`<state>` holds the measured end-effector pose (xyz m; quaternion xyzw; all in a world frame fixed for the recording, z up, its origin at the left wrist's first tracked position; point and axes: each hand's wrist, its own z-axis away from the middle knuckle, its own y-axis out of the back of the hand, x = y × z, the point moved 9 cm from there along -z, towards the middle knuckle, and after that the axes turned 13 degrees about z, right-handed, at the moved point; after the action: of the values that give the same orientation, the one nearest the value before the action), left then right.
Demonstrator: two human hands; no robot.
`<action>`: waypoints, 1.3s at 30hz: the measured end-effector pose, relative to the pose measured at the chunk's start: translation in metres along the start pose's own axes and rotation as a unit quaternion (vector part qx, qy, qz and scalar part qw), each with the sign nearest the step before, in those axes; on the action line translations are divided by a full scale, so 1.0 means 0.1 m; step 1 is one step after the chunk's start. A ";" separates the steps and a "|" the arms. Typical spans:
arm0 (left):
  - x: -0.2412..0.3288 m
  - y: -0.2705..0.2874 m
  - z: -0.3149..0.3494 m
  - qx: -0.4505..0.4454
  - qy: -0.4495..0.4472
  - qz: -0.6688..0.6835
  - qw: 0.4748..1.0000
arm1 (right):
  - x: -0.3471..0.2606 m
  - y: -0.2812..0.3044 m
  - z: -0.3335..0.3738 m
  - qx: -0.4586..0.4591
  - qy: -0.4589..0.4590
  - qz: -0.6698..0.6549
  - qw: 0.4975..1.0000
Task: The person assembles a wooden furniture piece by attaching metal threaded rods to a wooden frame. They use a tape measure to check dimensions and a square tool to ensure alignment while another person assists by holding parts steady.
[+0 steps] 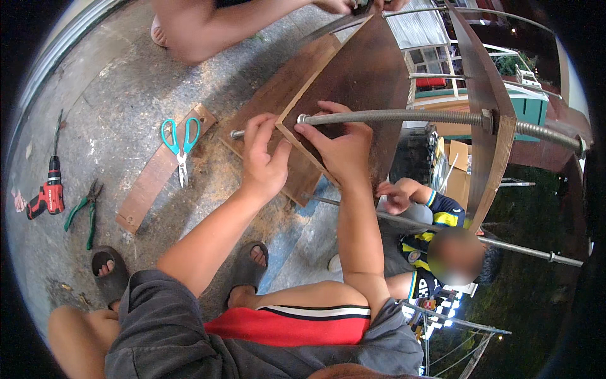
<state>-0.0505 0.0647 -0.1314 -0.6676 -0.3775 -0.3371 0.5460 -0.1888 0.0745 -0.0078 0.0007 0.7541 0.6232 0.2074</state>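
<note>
My right hand point(346, 146) is closed at a metal nut point(302, 119), with the thumb against it and the other fingers past the rod. The nut sits on a long threaded rod point(391, 116) at the corner of a brown wooden board point(363, 72). My left hand point(264, 158) is bent around the near edge of that board, its fingers on the other side; what they grip is hidden. Beyond them a rod end point(237, 134) pokes out by a second board point(278, 85). The rod also passes through a third board point(483, 95) at the right.
On the concrete floor lie turquoise-handled scissors point(181, 148) over a wooden strip point(148, 180), green-handled pliers point(88, 211) and a red-black drill point(50, 196). One person's hands point(363, 5) work at the board's far end. Another person's hand point(396, 196) is close to the boards at right.
</note>
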 end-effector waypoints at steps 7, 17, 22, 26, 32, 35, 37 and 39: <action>-0.12 0.00 0.01 -0.018 0.042 0.075 0.996 | -0.35 0.09 0.02 0.020 0.142 -0.054 0.988; -0.15 -0.04 -0.08 -0.060 0.023 0.083 0.994 | -0.18 0.02 0.01 -0.033 0.049 -0.052 0.997; -0.16 -0.10 -0.14 -0.086 0.034 0.035 0.995 | -0.21 0.01 0.05 -0.033 0.044 -0.201 0.978; -0.09 -0.10 -0.18 -0.084 0.009 0.038 0.996 | -0.31 0.13 0.06 0.035 0.156 -0.011 0.987; -0.08 -0.11 -0.21 -0.088 -0.006 0.030 0.996 | -0.18 0.03 0.06 0.000 0.033 -0.153 0.988; -0.04 -0.12 -0.22 -0.090 -0.010 0.022 0.996 | -0.21 0.02 0.05 0.003 0.076 -0.176 0.981; -0.02 -0.12 -0.20 -0.083 -0.024 0.022 0.996 | -0.19 0.01 0.04 0.003 0.077 -0.134 0.988; 0.14 -0.06 -0.18 -0.038 -0.086 -0.078 0.993 | -0.11 -0.01 0.04 -0.012 0.037 -0.081 0.996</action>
<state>-0.0492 0.0493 -0.1130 -0.6828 -0.4607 -0.3340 0.4582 -0.1774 0.0750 -0.0063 -0.0861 0.7510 0.6130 0.2297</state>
